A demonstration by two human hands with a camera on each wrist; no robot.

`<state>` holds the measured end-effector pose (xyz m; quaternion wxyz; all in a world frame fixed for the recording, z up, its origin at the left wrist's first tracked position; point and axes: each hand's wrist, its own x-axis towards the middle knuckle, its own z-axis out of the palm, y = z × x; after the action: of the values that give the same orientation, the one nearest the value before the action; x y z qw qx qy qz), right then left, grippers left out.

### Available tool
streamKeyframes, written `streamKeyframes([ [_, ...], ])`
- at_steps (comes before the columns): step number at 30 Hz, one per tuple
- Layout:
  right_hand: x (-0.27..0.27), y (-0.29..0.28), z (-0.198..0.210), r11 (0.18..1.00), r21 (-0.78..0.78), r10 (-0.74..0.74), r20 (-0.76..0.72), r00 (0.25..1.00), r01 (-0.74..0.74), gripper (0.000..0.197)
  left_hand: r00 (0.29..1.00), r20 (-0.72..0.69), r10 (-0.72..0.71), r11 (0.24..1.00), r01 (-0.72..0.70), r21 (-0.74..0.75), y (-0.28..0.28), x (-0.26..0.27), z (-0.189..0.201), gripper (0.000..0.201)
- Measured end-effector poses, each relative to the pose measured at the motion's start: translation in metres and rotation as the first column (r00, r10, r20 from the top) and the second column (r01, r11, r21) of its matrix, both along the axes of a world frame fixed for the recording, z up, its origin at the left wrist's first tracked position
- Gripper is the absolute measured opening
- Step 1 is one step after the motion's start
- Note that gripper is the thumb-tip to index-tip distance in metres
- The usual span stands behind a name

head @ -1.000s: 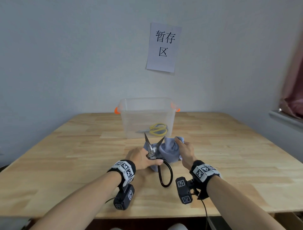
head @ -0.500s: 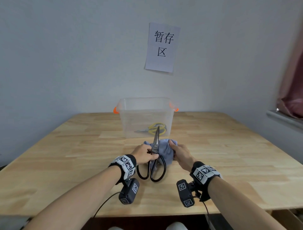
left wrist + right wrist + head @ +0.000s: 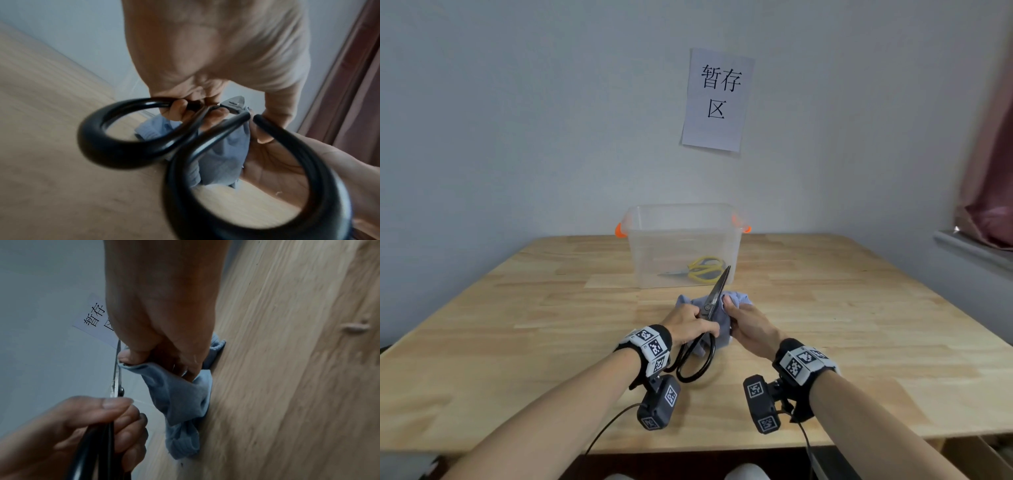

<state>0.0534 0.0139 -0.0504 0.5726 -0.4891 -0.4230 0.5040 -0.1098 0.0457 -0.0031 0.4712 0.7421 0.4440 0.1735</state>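
My left hand (image 3: 690, 323) grips black-handled scissors (image 3: 717, 291) just below the pivot, with the closed blades pointing up and away. Both black loops (image 3: 123, 134) hang back toward my left wrist. My right hand (image 3: 743, 323) pinches a blue-grey cloth (image 3: 736, 301) against the right side of the blades. In the right wrist view the thumb and fingers bunch the cloth (image 3: 179, 394) beside the steel blade (image 3: 116, 369). The cloth's lower part rests on the wooden table (image 3: 517, 342). In the left wrist view the cloth (image 3: 222, 155) hangs behind the loops.
A clear plastic bin (image 3: 683, 243) with orange handle clips stands just behind the hands and holds yellow-handled scissors (image 3: 702, 267). A paper sign (image 3: 717, 101) hangs on the wall above. A curtain (image 3: 989, 192) and a sill sit at the right edge.
The scissors' blades were spread wide, then closed; they now tilt rightward. The handles drew back toward my left wrist, and my right hand moved the cloth up against the blades.
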Motion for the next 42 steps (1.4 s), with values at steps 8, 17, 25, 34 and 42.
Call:
streamKeyframes([
  [8,-0.001,-0.002,-0.001,0.998,-0.003,0.061,-0.032,0.998,-0.061,0.055,1.000,-0.002,0.003,0.997,-0.003,-0.081,-0.005,0.009,0.004,0.018],
  [17,-0.005,0.003,-0.010,0.999,0.002,0.048,-0.067,0.997,-0.048,0.048,0.995,-0.063,-0.079,0.987,0.070,-0.143,-0.010,0.014,0.013,0.009],
  [25,-0.008,0.010,-0.007,0.994,-0.045,-0.103,-0.060,0.993,0.100,0.012,0.970,-0.193,-0.151,0.988,0.139,-0.073,-0.004,0.016,0.007,0.040],
  [34,-0.011,0.012,-0.002,0.979,-0.038,-0.201,0.002,0.980,0.201,0.014,0.965,-0.238,-0.112,0.993,0.121,0.020,0.003,0.017,-0.004,0.037],
  [42,-0.008,0.008,0.000,0.964,-0.007,-0.265,0.056,0.963,0.265,0.017,0.943,-0.311,-0.117,0.987,0.144,0.066,0.007,0.013,-0.011,0.033],
])
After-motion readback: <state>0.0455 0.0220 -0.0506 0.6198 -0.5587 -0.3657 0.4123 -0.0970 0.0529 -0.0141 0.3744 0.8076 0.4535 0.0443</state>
